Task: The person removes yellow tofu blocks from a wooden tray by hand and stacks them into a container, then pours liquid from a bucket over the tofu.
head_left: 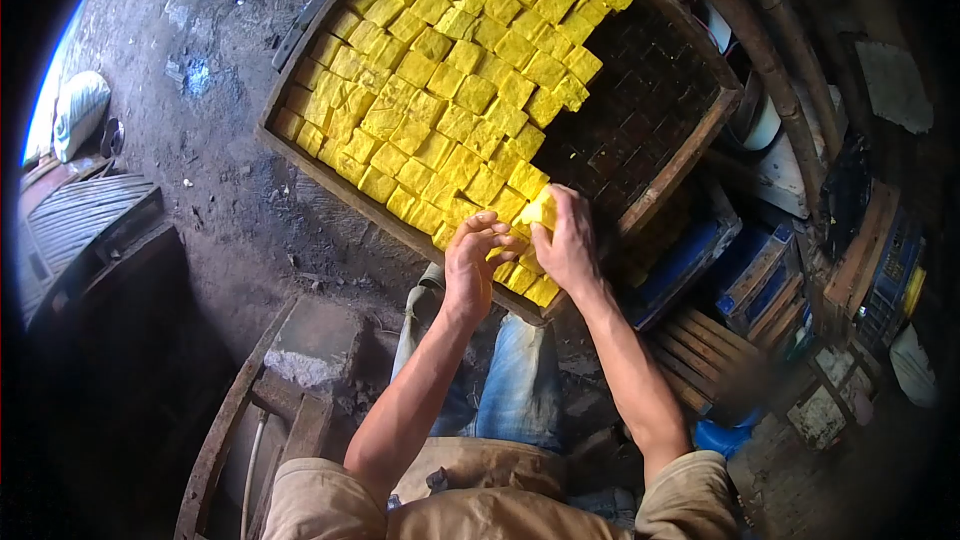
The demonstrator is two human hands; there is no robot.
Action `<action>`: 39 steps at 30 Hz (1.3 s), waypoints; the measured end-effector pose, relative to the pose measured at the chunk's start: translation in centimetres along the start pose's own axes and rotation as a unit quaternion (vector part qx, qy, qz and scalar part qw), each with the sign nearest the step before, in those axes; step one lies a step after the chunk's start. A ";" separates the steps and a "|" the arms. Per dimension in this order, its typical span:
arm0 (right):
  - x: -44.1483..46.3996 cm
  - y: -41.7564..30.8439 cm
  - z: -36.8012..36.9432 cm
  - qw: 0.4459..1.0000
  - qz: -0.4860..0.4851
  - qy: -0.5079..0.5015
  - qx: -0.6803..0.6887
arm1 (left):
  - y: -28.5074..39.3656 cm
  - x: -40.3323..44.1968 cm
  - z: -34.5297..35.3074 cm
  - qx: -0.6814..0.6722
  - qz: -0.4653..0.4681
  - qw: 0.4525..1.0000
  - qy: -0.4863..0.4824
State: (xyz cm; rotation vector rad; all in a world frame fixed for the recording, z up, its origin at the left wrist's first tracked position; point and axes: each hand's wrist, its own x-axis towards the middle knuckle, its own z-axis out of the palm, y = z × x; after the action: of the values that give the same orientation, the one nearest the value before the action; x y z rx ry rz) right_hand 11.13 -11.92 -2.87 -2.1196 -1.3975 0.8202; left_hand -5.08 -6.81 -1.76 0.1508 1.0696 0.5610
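A wooden-framed tray (680, 162) lies before me, with rows of yellow tofu blocks (474, 93) packed over most of it. My right hand (570, 248), at the near side of the tray, grips a single yellow tofu block (541, 210) between thumb and fingers. Just to its left, my left hand (474, 265) is held over the near blocks with its fingers half curled and apart. I see nothing in it. Its fingertips are close to the held block, but whether they touch a block I cannot tell.
The tray's dark slatted base (640, 90) shows at the right. Blue-and-wood crates (755, 275) and a slatted wooden rack (700, 350) stand to the right. Bamboo poles (775, 50) run along the upper right. A wooden frame (235, 410) stands at lower left on the dirt floor (215, 130).
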 end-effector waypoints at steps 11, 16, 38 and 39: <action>2.8 -3.5 -5.1 0.979 -0.051 -0.064 0.187 | 1.3 0.5 2.0 -0.185 -0.022 0.979 -0.079; 3.5 -1.1 2.2 0.984 -0.061 0.124 -0.110 | 2.6 1.9 -1.5 -0.279 -0.096 0.954 -0.061; -8.5 1.9 -1.8 0.972 -0.016 0.044 -0.229 | 2.0 -0.1 -4.8 -0.268 -0.100 0.932 -0.224; -8.7 1.4 -2.0 0.981 0.012 0.040 -0.187 | 2.2 0.0 -4.9 -0.273 -0.092 0.929 -0.232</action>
State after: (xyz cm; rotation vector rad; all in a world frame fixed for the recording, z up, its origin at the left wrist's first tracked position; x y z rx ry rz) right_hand 10.80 -20.58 -0.42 -2.4192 -1.5855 0.5013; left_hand -10.09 -5.64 -3.25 -0.2940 0.4335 0.5947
